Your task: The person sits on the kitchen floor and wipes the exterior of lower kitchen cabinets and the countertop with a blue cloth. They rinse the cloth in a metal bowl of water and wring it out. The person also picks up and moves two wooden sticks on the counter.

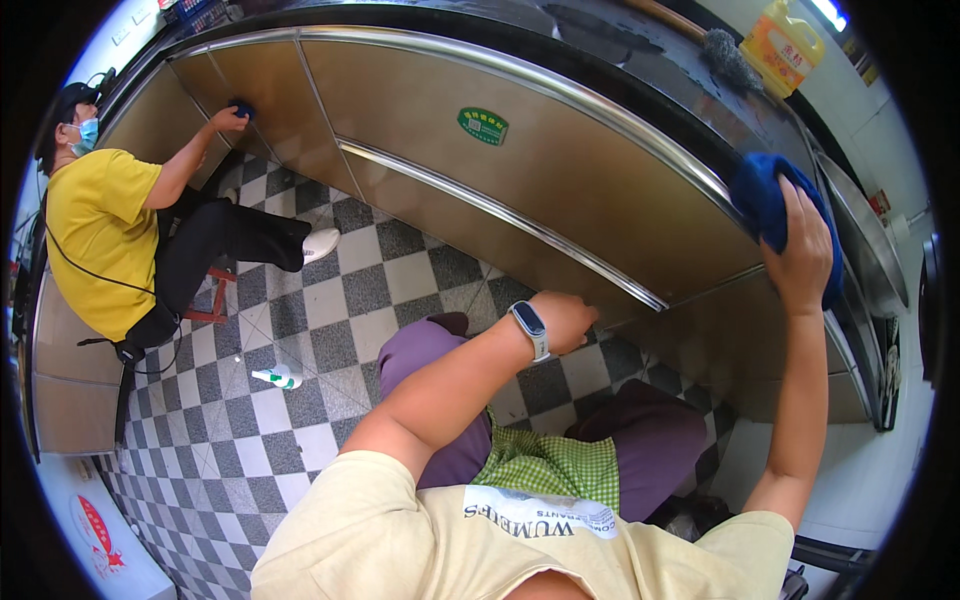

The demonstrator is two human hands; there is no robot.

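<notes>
My right hand (802, 247) grips a blue cloth (765, 191) against the metal edge of the dark countertop (600, 56), at the right. Part of the cloth hangs behind my wrist. My left hand (564, 322), with a smart band at the wrist, is held low in front of the brown cabinet doors (510, 195), near the right end of a long metal handle strip (502, 217). Its fingers are curled and turned away, so whether they hold anything is hidden. A green oval sticker (483, 126) is on the upper cabinet panel.
At the left a co-worker (105, 225) in a yellow shirt sits on a red stool (214, 296), holding a dark blue cloth to a cabinet. A white spray bottle (279, 376) stands on the checkered floor (360, 300). A scourer (727, 60) and yellow jug (781, 49) are on the counter.
</notes>
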